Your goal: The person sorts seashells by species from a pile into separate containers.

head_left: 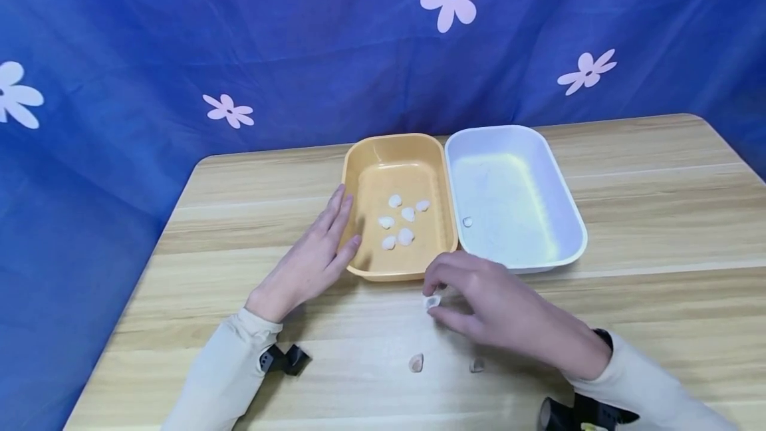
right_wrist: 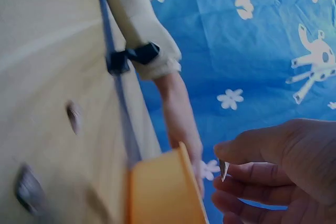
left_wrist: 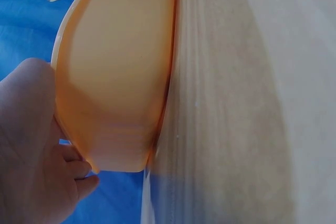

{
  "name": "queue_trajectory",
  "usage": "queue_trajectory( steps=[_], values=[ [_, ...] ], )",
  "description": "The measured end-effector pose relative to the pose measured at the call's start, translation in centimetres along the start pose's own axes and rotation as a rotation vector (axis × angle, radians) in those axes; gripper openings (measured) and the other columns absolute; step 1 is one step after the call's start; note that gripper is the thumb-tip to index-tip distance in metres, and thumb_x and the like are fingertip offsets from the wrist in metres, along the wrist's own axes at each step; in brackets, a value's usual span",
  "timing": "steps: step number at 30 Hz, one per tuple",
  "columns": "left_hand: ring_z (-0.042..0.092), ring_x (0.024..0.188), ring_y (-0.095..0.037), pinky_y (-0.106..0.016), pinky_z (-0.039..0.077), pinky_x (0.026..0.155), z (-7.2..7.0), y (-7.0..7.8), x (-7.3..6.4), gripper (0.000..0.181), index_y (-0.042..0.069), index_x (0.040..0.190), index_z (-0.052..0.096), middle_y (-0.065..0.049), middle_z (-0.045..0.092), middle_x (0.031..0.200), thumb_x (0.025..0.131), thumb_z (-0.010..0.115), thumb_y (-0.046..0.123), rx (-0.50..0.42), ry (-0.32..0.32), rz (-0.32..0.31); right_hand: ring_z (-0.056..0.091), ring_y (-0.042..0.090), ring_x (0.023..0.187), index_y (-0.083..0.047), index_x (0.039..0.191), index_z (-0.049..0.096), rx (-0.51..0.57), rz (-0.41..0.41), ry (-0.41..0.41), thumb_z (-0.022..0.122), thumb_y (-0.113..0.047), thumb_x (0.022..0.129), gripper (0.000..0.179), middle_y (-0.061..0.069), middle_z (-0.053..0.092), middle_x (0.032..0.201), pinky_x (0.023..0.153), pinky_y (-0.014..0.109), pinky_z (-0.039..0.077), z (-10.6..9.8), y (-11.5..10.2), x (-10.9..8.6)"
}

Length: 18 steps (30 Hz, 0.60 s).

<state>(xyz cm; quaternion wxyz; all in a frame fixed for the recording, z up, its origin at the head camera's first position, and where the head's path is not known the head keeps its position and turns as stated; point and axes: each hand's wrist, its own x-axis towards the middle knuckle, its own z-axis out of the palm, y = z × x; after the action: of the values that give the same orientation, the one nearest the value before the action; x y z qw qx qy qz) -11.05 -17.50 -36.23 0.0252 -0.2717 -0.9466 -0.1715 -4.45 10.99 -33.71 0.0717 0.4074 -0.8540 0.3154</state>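
Observation:
My right hand [head_left: 493,294] pinches a small whitish seashell [head_left: 431,301] between thumb and fingers, just in front of the orange tray's near edge. In the right wrist view the shell [right_wrist: 224,170] shows edge-on at the fingertips. My left hand [head_left: 311,261] lies against the left rim of the orange tray [head_left: 397,276], its fingers fairly straight. The left wrist view has the thumb side of that hand [left_wrist: 31,145] at the rim. Several pale shells [head_left: 405,237] lie inside the orange tray. Two more shells, one brownish [head_left: 416,362] and one grey [head_left: 477,365], lie on the table nearby.
A white tray [head_left: 509,198] stands against the orange one's right side, with one small shell [head_left: 467,221] near its left wall. Both sit on a wood-grain table [head_left: 658,218]. Behind the table hangs a blue cloth [head_left: 335,52] with flower prints.

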Motion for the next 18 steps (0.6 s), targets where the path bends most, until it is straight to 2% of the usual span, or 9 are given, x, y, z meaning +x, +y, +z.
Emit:
queue_trajectory(
  steps=[5,9,14,18],
  values=[
    [0.006,0.147,-0.029,-0.045,0.016,0.119,0.0,-0.1,0.0,0.066,0.000,0.153,0.006,-0.014,-0.008,0.161,0.105,0.031,0.038,0.000,0.003,0.005,0.058,0.006,0.085,-0.013,0.091,0.065,0.015,-0.001,0.087,0.077,-0.008,0.079,0.017,-0.007,0.064,0.094,0.074,0.027,0.054,-1.4,1.2,0.3],
    [0.005,0.147,-0.029,-0.044,0.016,0.119,0.1,-0.1,-0.2,0.066,0.000,0.153,0.006,-0.013,-0.009,0.161,0.105,0.031,0.037,-0.007,0.000,0.001,0.057,0.008,0.088,-0.012,0.090,0.065,0.000,-0.001,0.130,0.077,-0.007,0.079,0.017,-0.006,0.063,0.094,0.076,0.030,0.052,-2.7,2.4,0.6],
    [0.006,0.147,-0.028,-0.043,0.015,0.119,0.0,0.0,-0.2,0.067,0.000,0.153,0.007,-0.013,-0.008,0.161,0.105,0.031,0.039,-0.004,0.007,-0.007,0.059,0.015,0.093,-0.011,0.091,0.066,-0.076,0.038,0.143,0.078,-0.008,0.078,0.018,-0.003,0.064,0.094,0.083,0.036,0.051,-4.5,4.1,0.9],
    [0.006,0.147,-0.028,-0.043,0.015,0.119,0.0,0.1,0.0,0.067,0.001,0.154,0.007,-0.011,-0.010,0.161,0.105,0.030,0.040,-0.006,0.005,-0.005,0.059,0.019,0.089,-0.009,0.089,0.066,-0.133,0.090,0.167,0.078,-0.006,0.077,0.018,0.000,0.065,0.092,0.079,0.037,0.050,-5.5,5.6,1.0]
  ],
)
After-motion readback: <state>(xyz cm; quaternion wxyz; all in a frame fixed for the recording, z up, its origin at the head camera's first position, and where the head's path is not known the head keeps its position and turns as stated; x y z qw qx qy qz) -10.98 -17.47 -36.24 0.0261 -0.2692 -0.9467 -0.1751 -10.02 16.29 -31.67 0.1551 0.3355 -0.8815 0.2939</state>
